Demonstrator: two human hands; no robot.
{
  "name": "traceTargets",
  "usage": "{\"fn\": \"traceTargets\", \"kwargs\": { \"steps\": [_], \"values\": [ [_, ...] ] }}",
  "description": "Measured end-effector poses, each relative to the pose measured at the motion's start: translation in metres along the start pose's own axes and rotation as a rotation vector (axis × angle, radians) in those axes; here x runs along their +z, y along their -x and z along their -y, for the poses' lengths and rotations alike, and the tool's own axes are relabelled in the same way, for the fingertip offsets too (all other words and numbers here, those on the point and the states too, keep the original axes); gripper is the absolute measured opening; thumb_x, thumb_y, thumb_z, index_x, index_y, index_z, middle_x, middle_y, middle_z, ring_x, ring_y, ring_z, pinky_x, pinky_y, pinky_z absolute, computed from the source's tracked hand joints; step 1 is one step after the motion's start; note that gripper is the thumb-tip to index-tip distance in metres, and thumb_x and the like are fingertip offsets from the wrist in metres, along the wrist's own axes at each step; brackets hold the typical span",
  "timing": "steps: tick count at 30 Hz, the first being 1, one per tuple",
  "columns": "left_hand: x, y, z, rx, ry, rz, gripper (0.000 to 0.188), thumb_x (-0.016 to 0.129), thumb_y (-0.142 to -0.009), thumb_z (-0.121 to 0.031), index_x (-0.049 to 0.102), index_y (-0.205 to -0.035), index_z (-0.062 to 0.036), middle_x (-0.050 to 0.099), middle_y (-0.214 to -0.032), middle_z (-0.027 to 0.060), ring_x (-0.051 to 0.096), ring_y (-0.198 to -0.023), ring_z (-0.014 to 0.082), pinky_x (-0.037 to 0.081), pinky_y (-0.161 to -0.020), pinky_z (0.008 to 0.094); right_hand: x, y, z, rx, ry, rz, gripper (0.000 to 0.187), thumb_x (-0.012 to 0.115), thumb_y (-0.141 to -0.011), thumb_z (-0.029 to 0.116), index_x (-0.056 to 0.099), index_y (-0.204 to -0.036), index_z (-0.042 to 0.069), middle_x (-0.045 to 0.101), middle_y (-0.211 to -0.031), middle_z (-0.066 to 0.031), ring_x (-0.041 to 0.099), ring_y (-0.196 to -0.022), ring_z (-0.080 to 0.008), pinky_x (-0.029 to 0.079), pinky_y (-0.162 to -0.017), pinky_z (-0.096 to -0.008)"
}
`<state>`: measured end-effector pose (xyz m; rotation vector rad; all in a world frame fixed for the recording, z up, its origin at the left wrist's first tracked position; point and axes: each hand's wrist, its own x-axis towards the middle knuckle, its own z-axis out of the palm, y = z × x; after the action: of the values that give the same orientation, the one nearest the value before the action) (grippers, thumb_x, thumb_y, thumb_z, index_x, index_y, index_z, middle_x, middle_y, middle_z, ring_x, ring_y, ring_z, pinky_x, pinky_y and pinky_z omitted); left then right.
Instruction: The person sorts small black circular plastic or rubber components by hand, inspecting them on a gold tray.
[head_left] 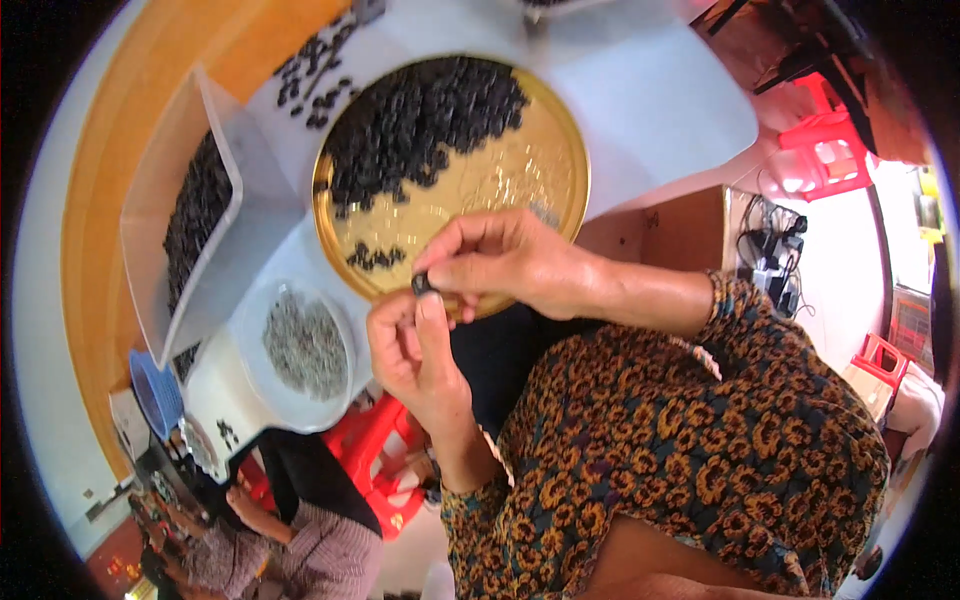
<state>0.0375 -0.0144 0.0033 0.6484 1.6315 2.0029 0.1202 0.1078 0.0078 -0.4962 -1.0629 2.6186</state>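
Observation:
A small black part (422,284) is pinched between my two hands at the near edge of a round gold tray (470,190). My left hand (418,350) grips it from below between thumb and fingers. From above, the thumb and forefinger of my right hand (515,262) close on the same part; any smaller piece between them is hidden. Many similar black parts (425,115) cover the far side of the tray, with a small group (375,257) apart at the near left. Small clear pieces (525,185) are spread on the tray's right side.
Left of the tray stand a clear plastic bin (222,150) of black parts and a white bowl (345,345) of translucent grey pieces. Loose black parts (315,80) lie on the white table (640,100). Another person (320,520) sits at lower left, near a red stool (385,460).

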Motion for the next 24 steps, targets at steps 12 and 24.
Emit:
{"fn": "traceTargets", "kwargs": {
  "steps": [12, 24],
  "values": [
    [0.002, -0.012, 0.006, -0.044, 0.201, 0.171, 0.011, 0.059, -0.093, -0.010, 0.055, -0.095, 0.0000, 0.059, -0.084, 0.0069, 0.051, -0.068, 0.0101, 0.043, -0.064, 0.0226, -0.027, 0.002, 0.061, -0.509, 0.938, 0.029, 0.013, 0.063, -0.090, 0.011, 0.067, -0.100, 0.003, 0.067, -0.089, -0.0035, 0.063, -0.079, -0.0089, 0.051, -0.070, -0.0235],
    [-0.021, -0.004, 0.012, -0.130, 0.095, 0.038, 0.013, 0.058, -0.095, -0.014, 0.056, -0.094, -0.0012, 0.057, -0.082, 0.0058, 0.050, -0.069, 0.0110, 0.041, -0.063, 0.0236, -0.053, -0.019, 0.151, -1.024, 1.413, -0.360, 0.018, 0.064, -0.092, 0.013, 0.067, -0.107, 0.004, 0.067, -0.099, -0.0003, 0.062, -0.085, -0.0067, 0.050, -0.074, -0.0214]
  ]
}}
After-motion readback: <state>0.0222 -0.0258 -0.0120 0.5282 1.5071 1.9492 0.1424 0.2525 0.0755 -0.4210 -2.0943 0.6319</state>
